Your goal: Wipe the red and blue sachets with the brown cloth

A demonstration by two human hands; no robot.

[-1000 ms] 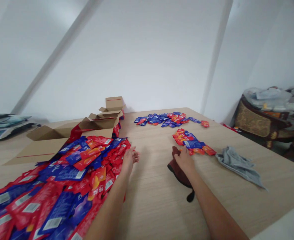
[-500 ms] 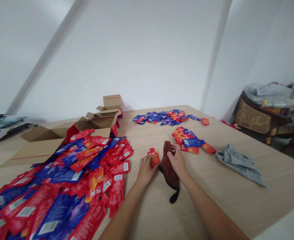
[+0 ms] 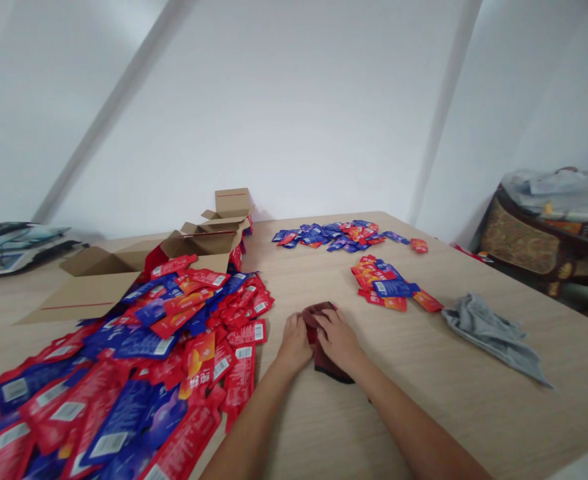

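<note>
Both my hands meet at a dark red cloth (image 3: 326, 363) on the wooden table (image 3: 424, 413). My left hand (image 3: 294, 343) is closed against the cloth's left edge. My right hand (image 3: 339, 339) lies on top of the cloth with its fingers curled over it. No packet shows between the hands; the cloth and fingers cover whatever is there. A big heap of red and blue packets (image 3: 124, 360) lies just left of my left hand.
Open cardboard boxes (image 3: 194, 247) stand behind the heap. Two smaller packet piles lie at the far middle (image 3: 339, 235) and right of centre (image 3: 389, 287). A grey cloth (image 3: 494, 333) lies at the right. A scale-like device (image 3: 9, 243) is far left, and furniture piled with bags (image 3: 549, 220) far right.
My left hand took a red packet from the heap and brought it to the cloth. Both hands have now closed over the cloth, and the packet is out of sight.
</note>
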